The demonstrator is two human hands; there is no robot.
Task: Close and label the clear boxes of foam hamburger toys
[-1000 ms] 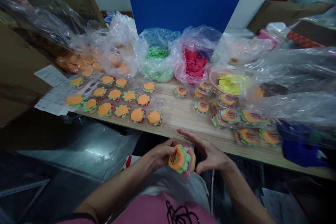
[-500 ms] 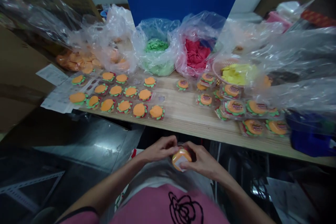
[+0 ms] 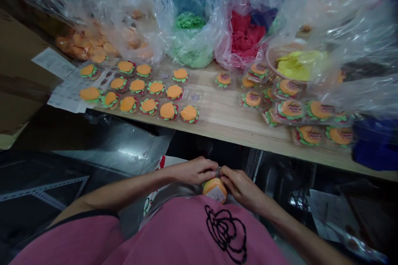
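Where the pink shirt (image 3: 186, 236) fills the bottom of the frame, both hands meet just above it at lower centre. Left hand (image 3: 194, 170): fingers curled over the top left of an orange burger toy (image 3: 215, 189), gripping it. Right hand (image 3: 241, 186): fingers bent, pinching the toy's upper right edge. Toy sits between the two hands, close to the body and below the table's near edge; a white label shows on its front. A clear wrapper may be around it, but the view is too blurred to tell.

Mid-frame: wooden table (image 3: 224, 120) runs left to right. Left of centre, rows of unwrapped burgers (image 3: 149, 105) lie side by side, some on printed sheets (image 3: 62, 97). Right of centre, packed burgers (image 3: 290, 109) with labels lie in a loose cluster.

Top of frame, behind them: clear bags hold orange pieces (image 3: 83, 43), green pieces (image 3: 189, 20) and red pieces (image 3: 245, 33); a basket (image 3: 276, 51) holds yellow pieces (image 3: 295, 64).
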